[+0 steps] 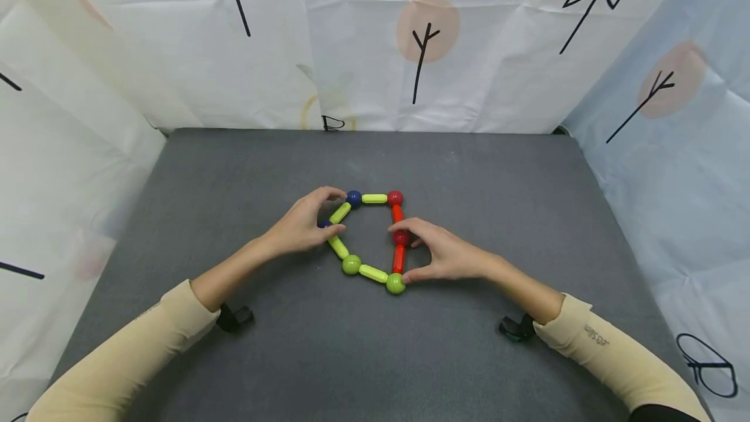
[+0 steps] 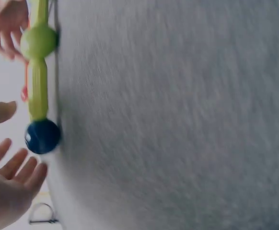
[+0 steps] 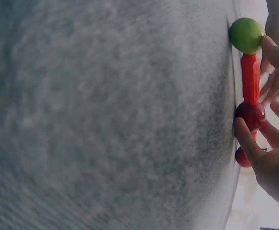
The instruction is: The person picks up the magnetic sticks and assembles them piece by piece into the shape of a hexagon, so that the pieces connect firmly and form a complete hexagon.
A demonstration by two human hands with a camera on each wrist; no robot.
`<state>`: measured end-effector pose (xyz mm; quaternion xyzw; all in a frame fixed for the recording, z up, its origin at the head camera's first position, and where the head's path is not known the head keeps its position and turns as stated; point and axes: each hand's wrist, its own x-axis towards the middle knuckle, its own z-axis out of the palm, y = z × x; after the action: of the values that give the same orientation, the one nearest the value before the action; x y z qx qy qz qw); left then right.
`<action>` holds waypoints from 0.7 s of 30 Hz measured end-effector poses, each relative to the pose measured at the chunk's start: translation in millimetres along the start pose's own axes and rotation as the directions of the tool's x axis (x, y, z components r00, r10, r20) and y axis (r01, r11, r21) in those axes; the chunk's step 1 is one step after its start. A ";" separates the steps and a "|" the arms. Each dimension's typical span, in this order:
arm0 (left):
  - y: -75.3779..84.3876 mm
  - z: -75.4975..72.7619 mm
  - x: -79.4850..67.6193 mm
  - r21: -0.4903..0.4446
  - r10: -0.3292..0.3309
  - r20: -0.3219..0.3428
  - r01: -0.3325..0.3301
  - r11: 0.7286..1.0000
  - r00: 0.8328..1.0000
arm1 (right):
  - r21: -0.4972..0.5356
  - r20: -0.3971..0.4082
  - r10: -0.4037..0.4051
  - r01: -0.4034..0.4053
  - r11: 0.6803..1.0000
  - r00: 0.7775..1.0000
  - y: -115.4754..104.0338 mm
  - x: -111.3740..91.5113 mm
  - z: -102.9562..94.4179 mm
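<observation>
A closed ring of coloured balls joined by short rods lies flat on the grey table. My left hand [image 1: 299,225] is at its left side, fingers and thumb spread around a blue ball [image 2: 42,136] that it largely covers in the head view. Another blue ball [image 1: 354,198] sits by the fingertips, with lime rods [image 1: 374,198] between balls. On the right side, my right hand [image 1: 450,254] has its thumb at a green ball [image 1: 395,284] and its fingers touching the middle red ball [image 3: 250,115]. Red rods [image 3: 250,79] run along that side to a far red ball [image 1: 395,198].
The grey table [image 1: 375,357] reaches back to a white patterned cloth [image 1: 363,51], which also hangs at both sides. Black wrist straps [image 1: 234,318] sit under each forearm. A second green ball [image 1: 351,264] marks the ring's near left corner.
</observation>
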<state>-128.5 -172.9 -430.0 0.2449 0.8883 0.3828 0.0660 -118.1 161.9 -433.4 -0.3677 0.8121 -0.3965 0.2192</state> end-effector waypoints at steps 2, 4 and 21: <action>-8.3 -1.9 0.9 -0.005 -0.041 0.022 0.041 0.999 0.999 | -0.052 -0.002 0.013 -0.013 0.999 1.000 -2.1 0.4 -1.1; -13.7 -1.4 1.7 -0.017 -0.066 0.046 0.067 0.998 0.997 | -0.093 -0.007 0.026 -0.027 0.995 1.000 -3.7 0.7 -3.5; 3.1 21.9 20.4 0.152 -0.225 0.067 0.212 0.965 0.972 | -0.321 0.019 0.081 -0.071 0.945 0.997 -15.3 -2.1 -4.7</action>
<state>-138.4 -147.0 -441.7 0.1653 0.9316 0.2977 0.1271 -113.3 159.5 -418.2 -0.3730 0.8756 -0.2450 0.1849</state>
